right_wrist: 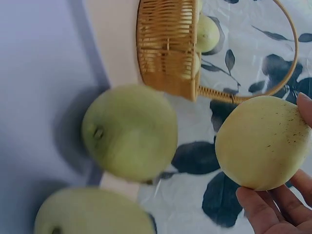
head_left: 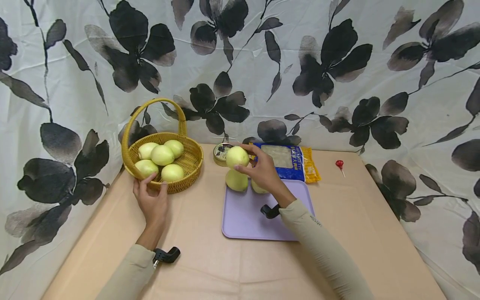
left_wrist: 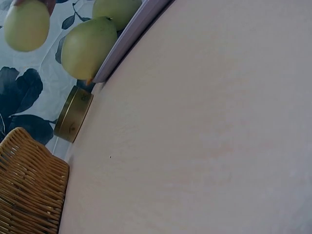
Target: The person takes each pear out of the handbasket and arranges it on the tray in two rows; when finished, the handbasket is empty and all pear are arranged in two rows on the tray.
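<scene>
My right hand (head_left: pixel 262 168) pinches a round yellow-green fruit (head_left: pixel 237 157) between thumb and fingers, holding it up over the tray's far left corner. Dark specks mark this fruit's skin in the right wrist view. On the lilac tray (head_left: pixel 258 221) sit other such fruits, one at the far left corner (right_wrist: pixel 129 132) and another beside it (right_wrist: pixel 92 214). My left hand (head_left: pixel 151 204) holds the near side of a woven basket (head_left: pixel 193 166), thumb and fingers at its rim. Several similar fruits (head_left: pixel 163 155) lie in the basket. The left wrist view does not show the left hand.
Behind the tray lies a blue and yellow plastic packet (head_left: pixel 296 160). A round gold tin (left_wrist: pixel 74 114) stands between basket and tray. Farther right is a red lollipop (head_left: pixel 339 164). A floral cloth (head_left: pixel 262 75) hangs along the table's back edge, and the basket's tall handle (head_left: pixel 157 101) arches up.
</scene>
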Demonstrator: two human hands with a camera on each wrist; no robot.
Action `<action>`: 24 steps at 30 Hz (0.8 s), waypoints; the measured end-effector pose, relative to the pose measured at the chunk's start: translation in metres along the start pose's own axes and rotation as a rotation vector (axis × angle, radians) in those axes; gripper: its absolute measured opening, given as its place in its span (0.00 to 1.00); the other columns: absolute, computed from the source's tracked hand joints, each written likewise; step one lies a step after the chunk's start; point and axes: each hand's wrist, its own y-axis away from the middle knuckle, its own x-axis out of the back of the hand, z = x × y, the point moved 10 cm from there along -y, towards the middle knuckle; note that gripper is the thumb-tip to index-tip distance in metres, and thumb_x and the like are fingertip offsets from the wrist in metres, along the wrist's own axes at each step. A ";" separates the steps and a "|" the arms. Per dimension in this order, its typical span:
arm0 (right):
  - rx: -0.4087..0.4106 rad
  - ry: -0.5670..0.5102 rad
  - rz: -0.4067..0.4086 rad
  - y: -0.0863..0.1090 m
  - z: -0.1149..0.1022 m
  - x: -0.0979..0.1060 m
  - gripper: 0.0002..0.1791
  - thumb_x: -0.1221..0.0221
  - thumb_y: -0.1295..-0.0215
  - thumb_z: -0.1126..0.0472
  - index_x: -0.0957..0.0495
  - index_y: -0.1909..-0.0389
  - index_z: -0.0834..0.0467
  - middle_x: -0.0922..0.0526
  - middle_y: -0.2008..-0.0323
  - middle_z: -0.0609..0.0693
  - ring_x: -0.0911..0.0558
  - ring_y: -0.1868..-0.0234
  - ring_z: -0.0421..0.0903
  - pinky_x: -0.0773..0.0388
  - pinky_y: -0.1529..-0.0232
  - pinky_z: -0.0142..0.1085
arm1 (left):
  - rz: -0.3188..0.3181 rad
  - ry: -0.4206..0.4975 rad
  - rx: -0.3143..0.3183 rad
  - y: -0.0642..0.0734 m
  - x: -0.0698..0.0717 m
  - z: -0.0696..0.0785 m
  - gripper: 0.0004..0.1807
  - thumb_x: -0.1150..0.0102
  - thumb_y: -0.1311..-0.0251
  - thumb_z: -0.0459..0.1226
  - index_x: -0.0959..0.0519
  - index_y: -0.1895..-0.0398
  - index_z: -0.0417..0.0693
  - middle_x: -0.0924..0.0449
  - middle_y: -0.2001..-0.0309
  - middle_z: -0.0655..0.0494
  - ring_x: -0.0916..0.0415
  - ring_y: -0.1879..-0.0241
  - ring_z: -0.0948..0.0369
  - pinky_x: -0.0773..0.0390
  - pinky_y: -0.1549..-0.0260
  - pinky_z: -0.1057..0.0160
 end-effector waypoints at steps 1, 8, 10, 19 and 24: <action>-0.004 0.012 0.010 0.003 0.002 0.005 0.38 0.23 0.39 0.62 0.25 0.28 0.56 0.22 0.31 0.55 0.23 0.31 0.54 0.22 0.30 0.52 | -0.001 -0.001 -0.001 0.000 0.000 0.001 0.25 0.36 0.35 0.31 0.23 0.34 0.39 0.59 0.14 0.52 0.63 0.14 0.59 0.53 0.17 0.61; -0.029 0.018 0.075 0.021 0.018 0.040 0.38 0.24 0.39 0.63 0.25 0.28 0.56 0.22 0.31 0.55 0.23 0.30 0.54 0.23 0.30 0.51 | -0.007 0.046 0.002 0.011 -0.001 0.028 0.26 0.39 0.36 0.27 0.26 0.34 0.29 0.61 0.14 0.44 0.64 0.13 0.52 0.55 0.16 0.56; -0.036 0.027 0.090 0.026 0.023 0.050 0.38 0.24 0.38 0.62 0.26 0.28 0.56 0.22 0.31 0.55 0.23 0.30 0.54 0.22 0.30 0.51 | -0.012 0.054 0.004 0.015 -0.002 0.036 0.25 0.40 0.36 0.27 0.26 0.35 0.29 0.61 0.14 0.42 0.65 0.13 0.50 0.56 0.16 0.56; -0.078 0.082 0.174 0.051 0.049 0.091 0.38 0.23 0.39 0.62 0.25 0.28 0.58 0.22 0.31 0.57 0.23 0.30 0.56 0.21 0.32 0.49 | -0.008 0.067 0.008 0.016 -0.002 0.039 0.24 0.40 0.35 0.27 0.25 0.35 0.31 0.62 0.14 0.41 0.66 0.13 0.49 0.55 0.16 0.50; -0.136 0.092 0.198 0.062 0.068 0.105 0.37 0.25 0.37 0.62 0.26 0.27 0.58 0.24 0.28 0.57 0.24 0.28 0.56 0.25 0.29 0.48 | 0.004 0.049 0.009 0.008 0.000 0.018 0.26 0.37 0.36 0.28 0.24 0.34 0.33 0.60 0.14 0.47 0.64 0.13 0.54 0.57 0.16 0.61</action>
